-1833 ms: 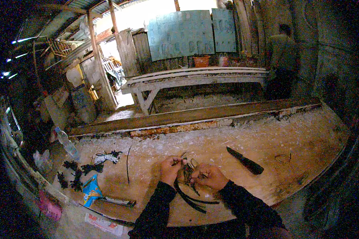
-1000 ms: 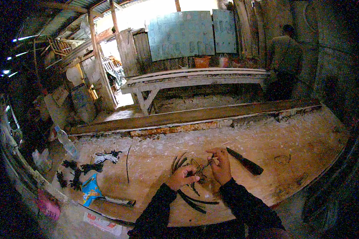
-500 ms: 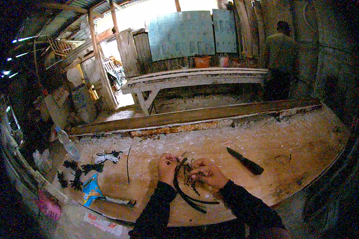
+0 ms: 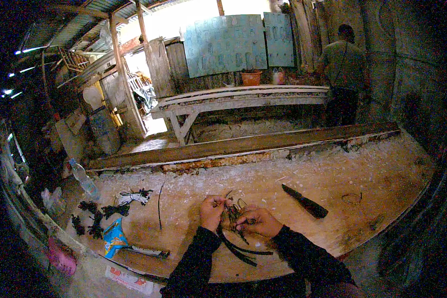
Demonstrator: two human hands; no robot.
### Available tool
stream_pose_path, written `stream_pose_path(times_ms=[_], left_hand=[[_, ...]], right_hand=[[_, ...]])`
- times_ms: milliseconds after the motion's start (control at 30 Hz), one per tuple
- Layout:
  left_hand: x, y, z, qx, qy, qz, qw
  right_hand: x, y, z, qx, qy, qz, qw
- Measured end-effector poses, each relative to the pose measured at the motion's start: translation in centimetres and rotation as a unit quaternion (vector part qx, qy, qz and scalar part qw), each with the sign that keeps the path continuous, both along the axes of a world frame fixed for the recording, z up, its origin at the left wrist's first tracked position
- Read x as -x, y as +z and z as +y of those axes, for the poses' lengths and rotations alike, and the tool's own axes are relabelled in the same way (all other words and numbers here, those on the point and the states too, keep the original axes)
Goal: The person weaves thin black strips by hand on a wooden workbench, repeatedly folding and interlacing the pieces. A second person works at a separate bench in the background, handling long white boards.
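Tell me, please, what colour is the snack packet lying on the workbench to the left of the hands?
The snack packet is mainly blue with some orange-yellow, seen in the head view.

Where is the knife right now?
In the head view, the knife lies on the workbench, to the right of the right hand and left of a small wire ring.
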State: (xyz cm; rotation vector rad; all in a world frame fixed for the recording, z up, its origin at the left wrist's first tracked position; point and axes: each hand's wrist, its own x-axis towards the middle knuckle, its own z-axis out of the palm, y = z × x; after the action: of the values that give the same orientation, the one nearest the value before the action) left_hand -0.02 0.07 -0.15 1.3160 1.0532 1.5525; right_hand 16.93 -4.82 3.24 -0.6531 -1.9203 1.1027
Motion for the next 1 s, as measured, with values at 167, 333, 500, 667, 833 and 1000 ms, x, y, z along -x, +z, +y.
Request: stream_pose_path(times_ms=[167, 333, 500, 667, 833, 1000], left_hand=[[0.0, 0.5, -0.7, -0.043, 0.045, 0.195, 0.979], [-0.4, 1.4, -1.6, -0.052, -0.098, 0.091, 0.990], [-0.8, 2.1, -2.4, -0.099, -0.214, 0.192, 0.953], [-1.3, 2.6, -2.8, -0.116, -0.333, 0.185, 0.917], [-1.2, 2.8, -2.9, -0.095, -0.348, 0.165, 0.918], [-1.2, 1.5, -2.3, -0.035, -0.225, 0.170, 0.959]], right_hand=[[-0.5, -0.3, 0.3, 0.014, -0.044, 0.034, 0.998], [-0.6, -1.5, 1.3, 0.043, -0.158, 0.092, 0.982], [-1.0, -2.4, 2.3, -0.009, -0.260, 0.138, 0.956], [-1.1, -1.5, 2.3, -0.018, -0.274, 0.196, 0.941], [-0.5, -0.3, 1.2, -0.054, -0.325, 0.104, 0.938], [-0.8, -0.4, 1.3, -0.058, -0.312, 0.096, 0.943]])
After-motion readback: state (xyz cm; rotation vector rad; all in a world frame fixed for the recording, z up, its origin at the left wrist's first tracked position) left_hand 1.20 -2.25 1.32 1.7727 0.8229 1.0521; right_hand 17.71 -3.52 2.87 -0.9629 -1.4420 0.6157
